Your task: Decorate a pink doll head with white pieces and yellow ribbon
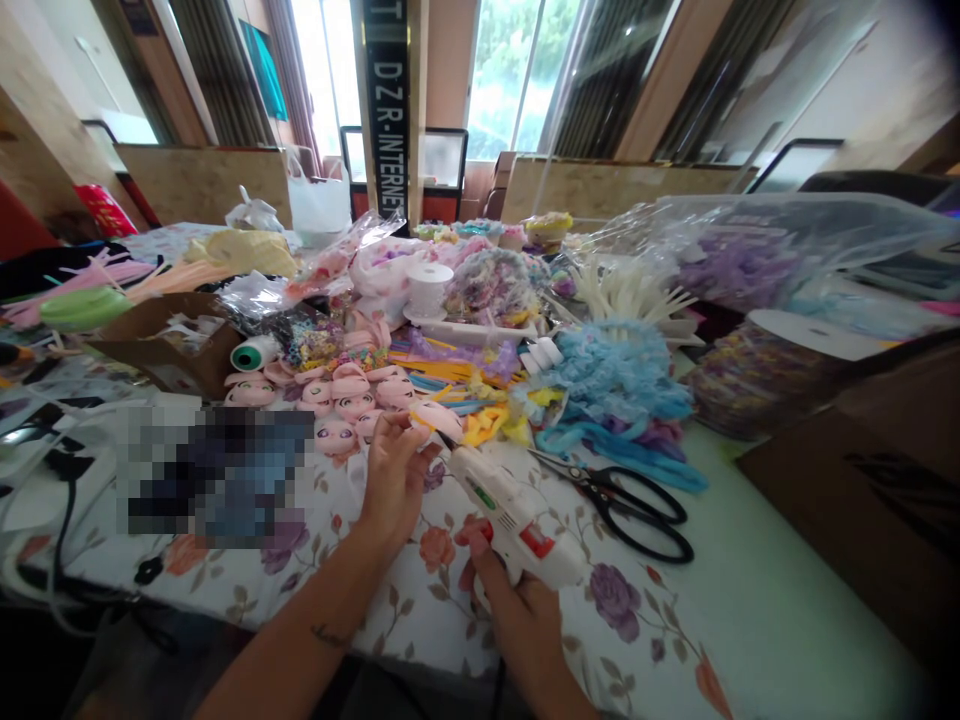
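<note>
My right hand [517, 610] grips a white hot glue gun [514, 515] with red trigger and label, its nozzle pointing up-left. The nozzle tip meets a small pink doll-face piece [435, 418] that my left hand [394, 470] pinches between its fingers above the floral tablecloth [420, 590]. Several more pink doll faces [345, 395] with painted eyes lie in a cluster just beyond my left hand.
Black-handled scissors [630, 505] lie right of the glue gun. Blue lace trim [615, 375], colourful strips, a white thread spool [427, 290], a green-ended spool [255, 352], a cardboard box [161, 340] and plastic bags of craft parts crowd the table's far side. A blurred patch lies at left.
</note>
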### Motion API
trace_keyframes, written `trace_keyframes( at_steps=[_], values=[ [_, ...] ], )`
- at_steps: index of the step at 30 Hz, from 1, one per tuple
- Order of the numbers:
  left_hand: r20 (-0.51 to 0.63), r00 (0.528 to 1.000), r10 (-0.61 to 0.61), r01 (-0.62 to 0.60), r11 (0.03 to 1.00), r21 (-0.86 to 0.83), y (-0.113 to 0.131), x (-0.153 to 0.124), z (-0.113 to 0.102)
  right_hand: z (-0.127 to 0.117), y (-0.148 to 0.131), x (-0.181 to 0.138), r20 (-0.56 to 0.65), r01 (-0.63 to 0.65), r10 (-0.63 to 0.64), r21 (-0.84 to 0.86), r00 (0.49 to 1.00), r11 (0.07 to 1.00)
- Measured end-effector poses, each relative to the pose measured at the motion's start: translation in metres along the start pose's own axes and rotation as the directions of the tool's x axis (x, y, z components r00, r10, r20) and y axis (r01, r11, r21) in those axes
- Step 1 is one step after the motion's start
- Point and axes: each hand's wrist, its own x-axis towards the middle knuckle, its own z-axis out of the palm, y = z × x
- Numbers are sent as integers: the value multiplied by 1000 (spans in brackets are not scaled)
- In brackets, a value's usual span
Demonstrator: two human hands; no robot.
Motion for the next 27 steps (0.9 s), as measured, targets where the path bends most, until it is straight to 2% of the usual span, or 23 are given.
trace_keyframes(
  at_steps=[3, 15, 27],
  values=[
    [-2, 1000, -6, 6, 1000, 2, 0, 0, 0, 0, -1, -1, -8, -32, 32, 2, 999, 999],
    [11, 1000, -19, 19, 1000, 1, 1, -1, 2, -1, -1, 0, 7, 11, -11, -13, 1000, 1000],
    [-25, 999, -32, 32, 999, -23, 4, -3, 4, -2, -2, -1, 28, -39, 39, 4, 999, 999]
  ],
)
